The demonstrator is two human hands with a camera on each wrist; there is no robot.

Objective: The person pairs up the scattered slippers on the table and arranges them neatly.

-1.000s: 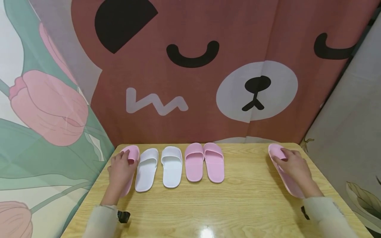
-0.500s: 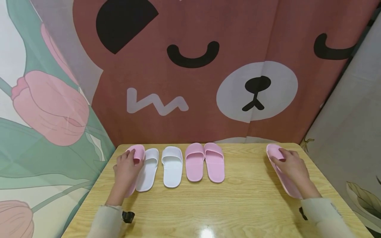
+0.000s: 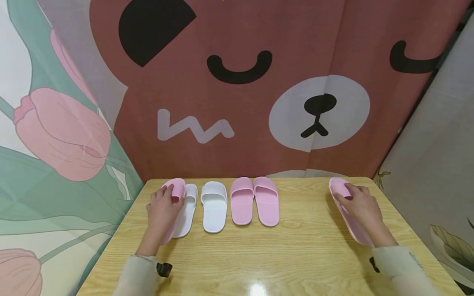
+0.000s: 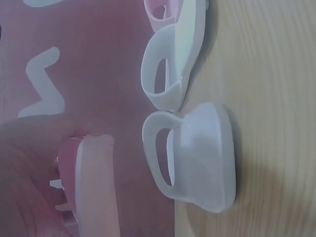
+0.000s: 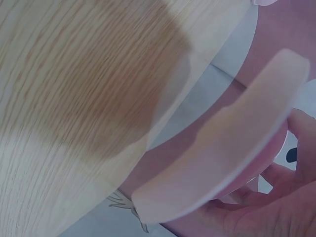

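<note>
My left hand (image 3: 163, 210) grips a pink slipper (image 3: 179, 187) by its strap, at the left of the table. The wrist view shows this slipper (image 4: 98, 185) raised above the tabletop, beside a white slipper (image 4: 203, 158). In the head view it overlaps that left white slipper (image 3: 187, 220). Over at the right, my right hand (image 3: 363, 207) holds another pink slipper (image 3: 353, 224) by the strap, thumb on the inner side. In the right wrist view the sole edge of this slipper (image 5: 222, 148) hangs over the wood, with a shadow below.
A second white slipper (image 3: 214, 216) stands near the table's back edge. Right of it, two pink slippers (image 3: 242, 209) lie side by side, touching near their straps. The wooden table (image 3: 296, 246) meets a bear-print curtain (image 3: 244, 156) behind; printed cloth hangs at both sides.
My left hand has carried its pink slipper to the right, now partly over the left white slipper. My right hand has shifted slightly left with its slipper. The other slippers stay put.
</note>
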